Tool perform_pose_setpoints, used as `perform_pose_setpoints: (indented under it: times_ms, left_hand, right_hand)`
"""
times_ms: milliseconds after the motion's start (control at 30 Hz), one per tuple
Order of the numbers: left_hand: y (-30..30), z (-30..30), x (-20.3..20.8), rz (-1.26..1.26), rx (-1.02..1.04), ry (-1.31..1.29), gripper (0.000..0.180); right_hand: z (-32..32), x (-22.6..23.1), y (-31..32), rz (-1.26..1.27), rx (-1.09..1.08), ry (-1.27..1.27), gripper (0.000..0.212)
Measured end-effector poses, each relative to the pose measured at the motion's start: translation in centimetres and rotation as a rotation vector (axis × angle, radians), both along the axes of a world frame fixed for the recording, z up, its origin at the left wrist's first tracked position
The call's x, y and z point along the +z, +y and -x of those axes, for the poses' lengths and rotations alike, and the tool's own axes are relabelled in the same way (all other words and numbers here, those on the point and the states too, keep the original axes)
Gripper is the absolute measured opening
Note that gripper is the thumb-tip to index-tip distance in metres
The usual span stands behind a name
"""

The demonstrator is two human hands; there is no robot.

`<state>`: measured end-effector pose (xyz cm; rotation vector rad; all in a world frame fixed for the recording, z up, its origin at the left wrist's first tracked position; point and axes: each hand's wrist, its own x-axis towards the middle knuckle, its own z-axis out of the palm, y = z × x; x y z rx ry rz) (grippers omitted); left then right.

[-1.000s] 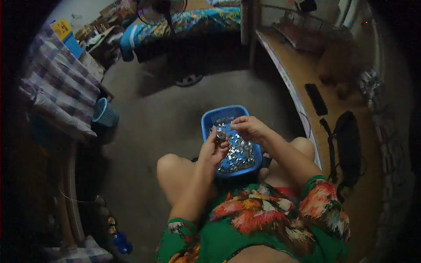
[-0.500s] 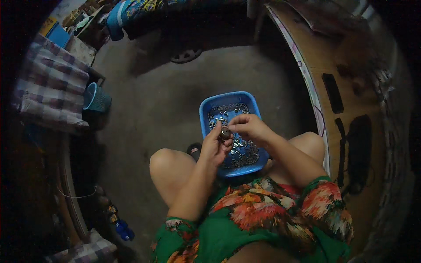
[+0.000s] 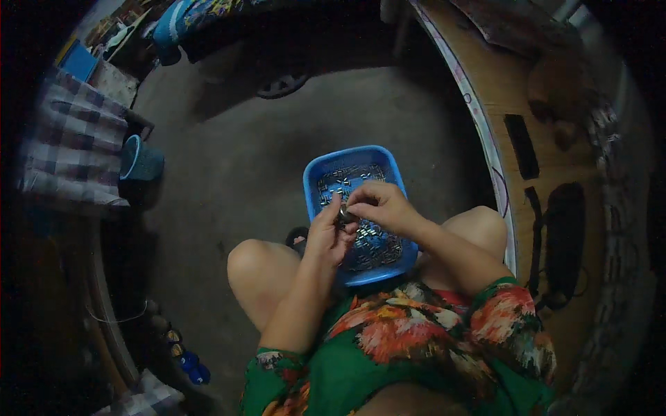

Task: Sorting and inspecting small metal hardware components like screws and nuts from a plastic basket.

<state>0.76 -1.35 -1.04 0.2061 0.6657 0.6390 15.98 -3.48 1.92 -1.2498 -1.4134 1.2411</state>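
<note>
Close handwork above basin

Head view: left hand [image 3: 329, 237] curled around round metal piece [image 3: 345, 214]; right hand [image 3: 390, 209] pinched at it, hold unclear. Below both, blue basin [image 3: 311, 191], small metal parts [image 3: 370, 239]. Likely fine two-handed work; calls for steadiness.

Metal part [image 3: 343, 215] partly hidden by right hand [image 3: 386, 206]. Bits [image 3: 368, 239] in basin [image 3: 378, 277] too small to tell. Blue cloth [image 3: 168, 31] cut by top edge.
</note>
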Motion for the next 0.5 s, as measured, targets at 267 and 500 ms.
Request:
perform_pose_setpoints:
  times_ms: [267, 500]
  left_hand:
    - [0.1, 0.4, -0.2, 0.006, -0.014, -0.011, 0.031]
    - [-0.1, 0.2, 0.0, -0.073, -0.014, 0.048, 0.030]
  right_hand:
    - [0.3, -0.1, -0.3, 0.203, -0.014, 0.207, 0.011]
    - [0.1, -1.2, -0.1, 0.258, 0.044, 0.281, 0.011]
